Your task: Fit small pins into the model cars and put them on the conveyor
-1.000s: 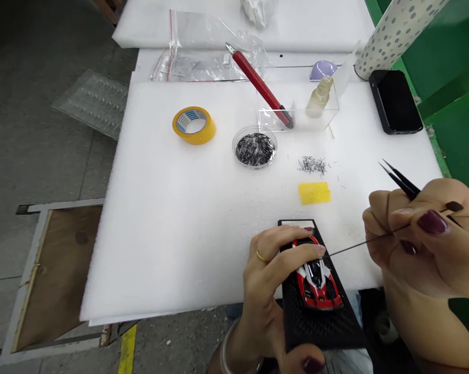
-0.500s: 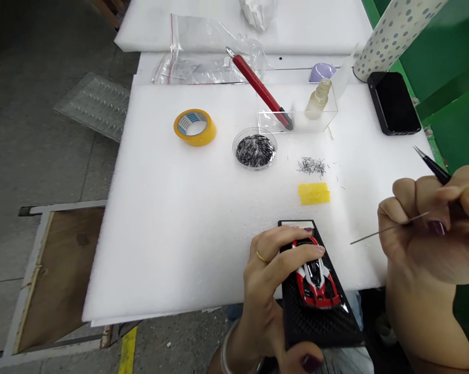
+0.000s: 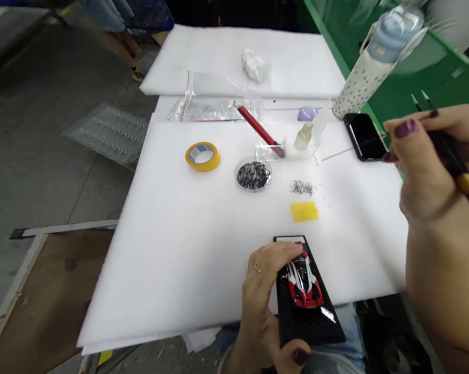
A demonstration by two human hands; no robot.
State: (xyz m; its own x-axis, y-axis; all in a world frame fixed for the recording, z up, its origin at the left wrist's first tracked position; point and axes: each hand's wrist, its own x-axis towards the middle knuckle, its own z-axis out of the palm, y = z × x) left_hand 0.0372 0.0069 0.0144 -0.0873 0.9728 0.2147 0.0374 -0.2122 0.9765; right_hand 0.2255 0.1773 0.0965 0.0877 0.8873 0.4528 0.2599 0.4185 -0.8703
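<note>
My left hand (image 3: 271,291) grips a black display base (image 3: 308,317) carrying a small red, white and black model car (image 3: 303,283) at the near edge of the white foam mat (image 3: 187,244); its fingers rest over the car's rear. My right hand (image 3: 425,171) is raised at the right, closed round black tweezers (image 3: 444,145) and a thin metal needle (image 3: 343,152) that points left over the mat. A round dish of small black pins (image 3: 253,175), a loose heap of pins (image 3: 301,187) and a yellow pad (image 3: 304,211) lie between the hands.
A yellow tape roll (image 3: 203,156) lies at the left. A red-handled tool (image 3: 259,130) leans into a clear box (image 3: 286,148) holding a small bottle (image 3: 303,136). Behind are a plastic bag (image 3: 211,101), a black phone (image 3: 364,137) and a dotted flask (image 3: 369,62).
My right hand has lifted up and away to the right with the tweezers and needle. The view has tilted up and back. My left hand still holds the base.
</note>
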